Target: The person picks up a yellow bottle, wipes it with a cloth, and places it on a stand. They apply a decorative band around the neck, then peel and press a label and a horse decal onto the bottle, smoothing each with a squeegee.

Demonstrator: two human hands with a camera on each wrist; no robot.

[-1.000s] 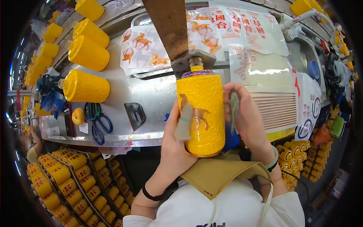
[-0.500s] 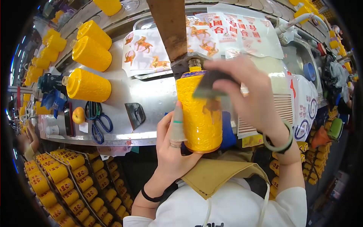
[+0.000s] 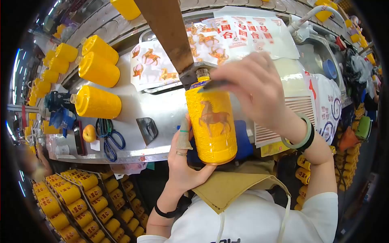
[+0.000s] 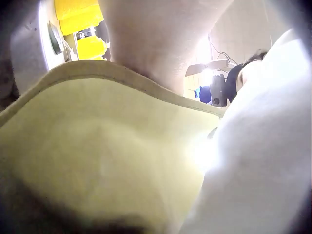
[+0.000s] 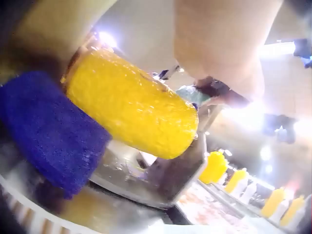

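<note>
A yellow embossed bottle [image 3: 216,148] with a brown horse decal [image 3: 213,118] on its side lies in the middle of the head view, its glass neck at the metal holder [image 3: 190,73]. My left hand [image 3: 181,172] grips its lower left side and base; a pale finger cot [image 3: 184,139] covers one finger. My right hand [image 3: 257,93], blurred, pinches a dark flat scraper [image 3: 215,84] at the bottle's shoulder. The right wrist view shows the same bottle [image 5: 131,105] from its underside. In the left wrist view the apron [image 4: 107,136] hides the work.
Sheets of horse decals [image 3: 152,60] and red-lettered sheets [image 3: 247,34] lie behind. Scissors [image 3: 109,137], an apple-like fruit [image 3: 89,133] and a dark blade-like plate [image 3: 147,130] are at left, beyond them yellow bottles [image 3: 99,101]. A blue pad [image 5: 53,131] sits beside the bottle.
My right hand first came from beside the bottle onto its face with the scraper, then moved up to the shoulder, uncovering the horse decal. My left hand keeps its grip.
</note>
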